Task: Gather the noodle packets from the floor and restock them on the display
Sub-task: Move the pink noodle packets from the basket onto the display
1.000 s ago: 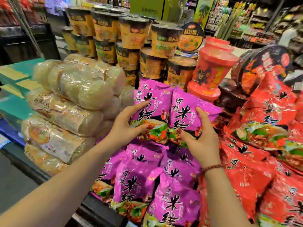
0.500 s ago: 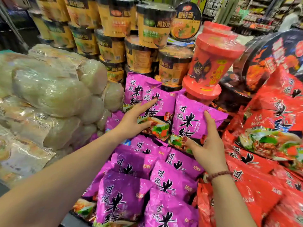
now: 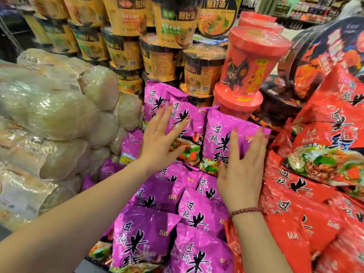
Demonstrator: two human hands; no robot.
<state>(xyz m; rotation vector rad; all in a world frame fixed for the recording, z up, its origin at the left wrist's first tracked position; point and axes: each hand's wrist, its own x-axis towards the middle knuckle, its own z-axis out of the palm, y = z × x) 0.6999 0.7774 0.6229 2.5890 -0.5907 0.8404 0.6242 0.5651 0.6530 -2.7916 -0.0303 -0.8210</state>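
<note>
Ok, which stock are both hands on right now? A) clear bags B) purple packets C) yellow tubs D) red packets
B: the left hand and right hand lie with fingers straight on the top purple packets, between the clear bags and red packets.

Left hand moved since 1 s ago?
Yes. The left hand slid from the left edge of the purple packet onto its face, up toward the stacked yellow tubs; fingers now flat.
</note>
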